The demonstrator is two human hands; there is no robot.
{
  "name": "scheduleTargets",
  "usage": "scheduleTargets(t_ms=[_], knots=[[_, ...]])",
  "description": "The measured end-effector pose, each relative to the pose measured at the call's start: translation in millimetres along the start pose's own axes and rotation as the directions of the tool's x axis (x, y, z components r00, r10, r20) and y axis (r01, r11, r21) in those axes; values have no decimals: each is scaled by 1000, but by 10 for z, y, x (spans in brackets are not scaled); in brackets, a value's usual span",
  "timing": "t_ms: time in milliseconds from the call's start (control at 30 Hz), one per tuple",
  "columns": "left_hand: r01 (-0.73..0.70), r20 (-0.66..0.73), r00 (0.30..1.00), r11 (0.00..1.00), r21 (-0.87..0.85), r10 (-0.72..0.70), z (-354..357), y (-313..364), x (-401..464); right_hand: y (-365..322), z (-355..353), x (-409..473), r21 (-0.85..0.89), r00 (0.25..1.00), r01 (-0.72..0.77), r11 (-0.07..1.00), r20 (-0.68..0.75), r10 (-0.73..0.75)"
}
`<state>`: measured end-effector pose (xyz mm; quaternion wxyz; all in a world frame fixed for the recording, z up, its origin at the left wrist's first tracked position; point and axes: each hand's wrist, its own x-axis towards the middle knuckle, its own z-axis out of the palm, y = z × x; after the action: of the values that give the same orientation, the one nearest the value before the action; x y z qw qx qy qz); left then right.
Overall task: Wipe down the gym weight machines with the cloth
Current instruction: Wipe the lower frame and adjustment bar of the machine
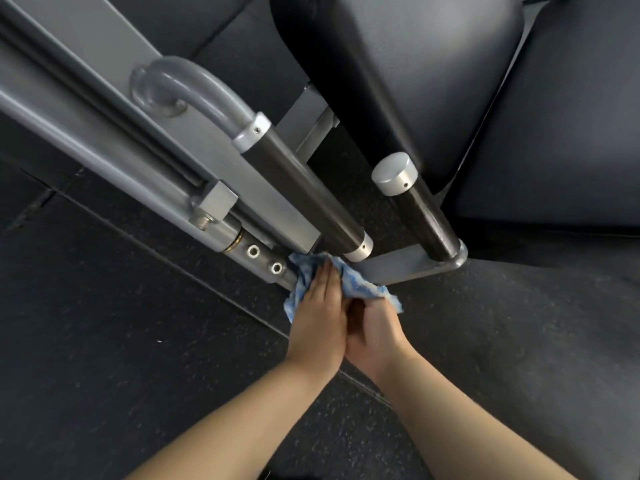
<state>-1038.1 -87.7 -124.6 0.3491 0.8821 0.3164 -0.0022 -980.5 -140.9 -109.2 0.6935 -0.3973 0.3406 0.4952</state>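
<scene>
Head view, one blue cloth point(360, 284), left hand point(318, 318) flat on it, right hand point(372, 329) pinching it, two black handles point(304, 192).

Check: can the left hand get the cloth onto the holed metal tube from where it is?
Probably yes. The left hand already presses the cloth at the end of the holed tube; nothing lies between them.

Dark speckled, seemingly rubber floor point(104, 341)

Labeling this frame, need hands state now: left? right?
Left hand: open, fingers straight, pressing the blue cloth against the machine's metal tube.
Right hand: fingers curled, gripping the cloth's other end.
</scene>
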Motion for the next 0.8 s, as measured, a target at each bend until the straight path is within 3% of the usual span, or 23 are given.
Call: scheduleTargets(t_ms=[200,367,600,700,800], knots=[[8,19,1000,984,-179,-5,-49,7,-87,-57,-5,-113,54,998,39,998,36,-41],[-46,109,993,998,-38,50,-89,-65,224,-147,175,26,101,997,55,993,42,-59],[11,88,996,997,76,-18,-54,-55,-34,21,-1,-20,37,1000,-9,999,21,8],[48,181,983,988,-144,-21,-66,-150,-224,160,-36,-118,-64,999,-35,997,15,36],[118,125,988,972,-201,-94,-186,-164,-368,247,43,-209,-171,999,-40,984,-29,35]])
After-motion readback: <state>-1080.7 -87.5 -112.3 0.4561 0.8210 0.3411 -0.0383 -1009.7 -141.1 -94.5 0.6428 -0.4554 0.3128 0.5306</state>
